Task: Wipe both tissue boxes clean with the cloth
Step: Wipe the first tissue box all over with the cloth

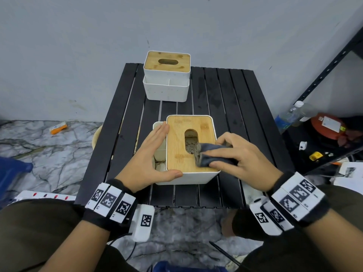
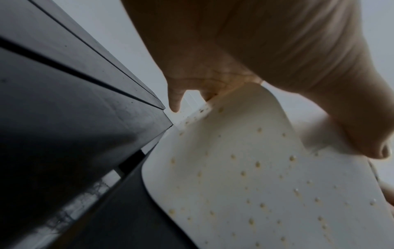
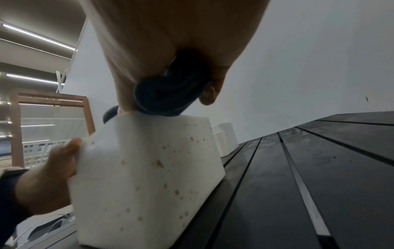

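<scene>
Tissue boxes on the black slatted table (image 1: 231, 99), the near one under the cloth.

Near tissue box (image 1: 188, 146) sits at the table's front; the right hand (image 1: 237, 156) pinches the bunched dark cloth (image 1: 211, 155) against its bamboo lid beside the slot. Left hand (image 1: 149, 154), fingers straight, braces the box's left side, thumb along the front wall. Far tissue box (image 1: 167, 75) stands at the back edge, untouched.

black slatted table (image 1: 225, 99), plastic bottle (image 1: 290, 116)

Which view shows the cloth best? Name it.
The head view: the grey cloth lies bunched on the near tissue box's bamboo lid, held by the right hand. The right wrist view shows a dark wad; the left wrist view, none.
</scene>
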